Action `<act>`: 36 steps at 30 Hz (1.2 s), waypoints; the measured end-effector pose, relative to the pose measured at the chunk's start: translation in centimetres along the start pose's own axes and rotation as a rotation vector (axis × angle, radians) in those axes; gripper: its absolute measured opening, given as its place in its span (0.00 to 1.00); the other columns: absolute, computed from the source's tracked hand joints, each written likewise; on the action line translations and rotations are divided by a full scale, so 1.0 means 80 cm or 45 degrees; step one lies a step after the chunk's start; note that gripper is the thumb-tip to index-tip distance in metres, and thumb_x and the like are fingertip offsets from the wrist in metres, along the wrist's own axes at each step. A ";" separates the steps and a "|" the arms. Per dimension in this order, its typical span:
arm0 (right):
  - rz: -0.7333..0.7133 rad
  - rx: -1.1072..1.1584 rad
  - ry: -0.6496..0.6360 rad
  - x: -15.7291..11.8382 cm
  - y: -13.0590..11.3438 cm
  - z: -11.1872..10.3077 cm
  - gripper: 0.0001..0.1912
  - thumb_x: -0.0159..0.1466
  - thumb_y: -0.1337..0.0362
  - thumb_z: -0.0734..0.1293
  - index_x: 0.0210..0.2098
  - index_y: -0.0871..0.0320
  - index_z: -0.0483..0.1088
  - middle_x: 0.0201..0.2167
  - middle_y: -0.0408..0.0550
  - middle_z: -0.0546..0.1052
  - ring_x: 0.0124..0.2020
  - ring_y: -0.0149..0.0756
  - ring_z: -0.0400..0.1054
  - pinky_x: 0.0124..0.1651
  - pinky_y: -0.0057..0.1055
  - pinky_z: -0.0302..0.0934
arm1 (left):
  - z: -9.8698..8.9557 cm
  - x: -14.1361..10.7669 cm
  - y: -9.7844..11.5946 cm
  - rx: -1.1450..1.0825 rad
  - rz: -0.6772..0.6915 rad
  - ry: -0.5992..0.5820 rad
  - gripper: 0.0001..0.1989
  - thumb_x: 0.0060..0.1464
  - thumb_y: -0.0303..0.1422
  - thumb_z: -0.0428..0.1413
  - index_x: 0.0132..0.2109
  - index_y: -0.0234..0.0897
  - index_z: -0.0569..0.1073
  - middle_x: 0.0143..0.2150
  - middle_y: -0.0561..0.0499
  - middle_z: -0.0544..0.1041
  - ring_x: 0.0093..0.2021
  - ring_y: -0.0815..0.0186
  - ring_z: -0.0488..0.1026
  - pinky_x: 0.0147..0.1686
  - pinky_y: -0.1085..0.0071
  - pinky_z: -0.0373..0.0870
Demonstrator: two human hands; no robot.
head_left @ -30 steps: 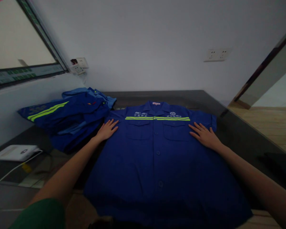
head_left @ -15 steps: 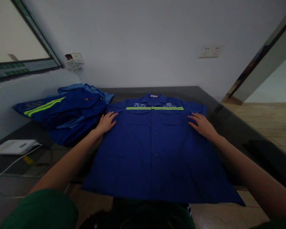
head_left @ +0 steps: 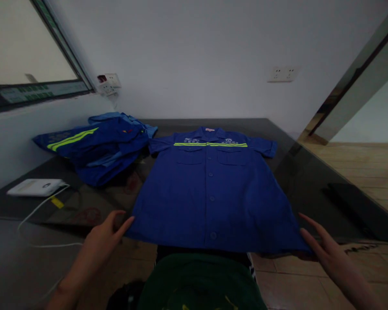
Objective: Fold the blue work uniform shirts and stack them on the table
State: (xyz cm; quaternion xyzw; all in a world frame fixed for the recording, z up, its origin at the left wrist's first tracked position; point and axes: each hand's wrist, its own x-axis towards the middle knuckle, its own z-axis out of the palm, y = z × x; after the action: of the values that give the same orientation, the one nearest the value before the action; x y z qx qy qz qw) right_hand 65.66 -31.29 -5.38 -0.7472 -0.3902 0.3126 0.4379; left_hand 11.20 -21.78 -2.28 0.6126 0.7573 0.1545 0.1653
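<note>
A dark blue short-sleeved work shirt [head_left: 187,193] lies front side up, buttoned down the middle, with yellow-green stripes across the chest. Its collar points away from me, and the hem hangs past the table's near edge. Beside the lower left corner is my left hand [head_left: 105,234], thumb and forefinger apart, one fingertip at the cloth's edge. My right hand [head_left: 330,254] is at the lower right corner, its visible fingers stretched and separated along the side edge. Parts of both hands are turned away or hidden, especially near the right hem.
Crumpled blue work clothes [head_left: 106,148] lie in a heap at the back left of the dark table [head_left: 287,172]. Nearer on that side is a white device [head_left: 35,187] with a white cable [head_left: 35,211]. A flat black object [head_left: 358,206] lies at the right edge.
Both hands have moved from the shirt's upper sides down toward me to its lower corners. The sleeves now stand out apart from the body, and the hem looks straighter.
</note>
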 end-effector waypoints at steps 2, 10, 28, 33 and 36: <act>0.112 0.139 -0.066 -0.006 -0.016 0.013 0.41 0.51 0.44 0.69 0.60 0.52 0.61 0.27 0.49 0.79 0.22 0.44 0.74 0.26 0.39 0.73 | 0.005 0.001 0.013 -0.093 -0.030 -0.030 0.31 0.48 0.55 0.52 0.50 0.37 0.70 0.24 0.51 0.76 0.28 0.55 0.77 0.31 0.65 0.70; 0.064 0.303 -0.048 -0.008 -0.045 0.003 0.44 0.47 0.48 0.73 0.60 0.54 0.61 0.34 0.53 0.80 0.33 0.44 0.76 0.35 0.35 0.73 | -0.004 0.002 0.021 -0.969 -0.030 -0.288 0.44 0.42 0.54 0.60 0.62 0.37 0.59 0.27 0.54 0.78 0.28 0.61 0.76 0.28 0.70 0.73; -0.110 -0.097 -0.051 -0.001 -0.011 -0.018 0.26 0.47 0.49 0.71 0.44 0.51 0.70 0.19 0.36 0.59 0.12 0.25 0.56 0.11 0.23 0.51 | 0.034 -0.033 0.020 -1.191 -0.224 -0.114 0.43 0.39 0.52 0.65 0.60 0.43 0.61 0.33 0.52 0.81 0.35 0.58 0.80 0.39 0.68 0.77; -0.092 -0.202 -0.148 -0.007 0.003 -0.022 0.24 0.47 0.48 0.69 0.42 0.49 0.70 0.17 0.35 0.56 0.11 0.24 0.52 0.10 0.22 0.51 | 0.036 -0.049 0.023 -1.379 -0.271 -0.021 0.40 0.35 0.50 0.67 0.55 0.43 0.65 0.37 0.49 0.81 0.38 0.56 0.79 0.37 0.67 0.77; -0.088 -0.232 -0.163 -0.015 0.021 -0.025 0.22 0.46 0.49 0.69 0.40 0.47 0.71 0.16 0.35 0.57 0.08 0.23 0.51 0.09 0.23 0.49 | 0.028 -0.060 0.019 -1.402 -0.278 -0.041 0.40 0.34 0.50 0.67 0.55 0.44 0.66 0.40 0.48 0.81 0.40 0.53 0.79 0.37 0.65 0.77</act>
State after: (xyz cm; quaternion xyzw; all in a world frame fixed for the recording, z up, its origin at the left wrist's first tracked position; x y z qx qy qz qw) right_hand 67.18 -33.65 -5.92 -0.7485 -0.4696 0.3078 0.3529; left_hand 14.47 -26.07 -3.35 0.3564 0.6213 0.4996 0.4872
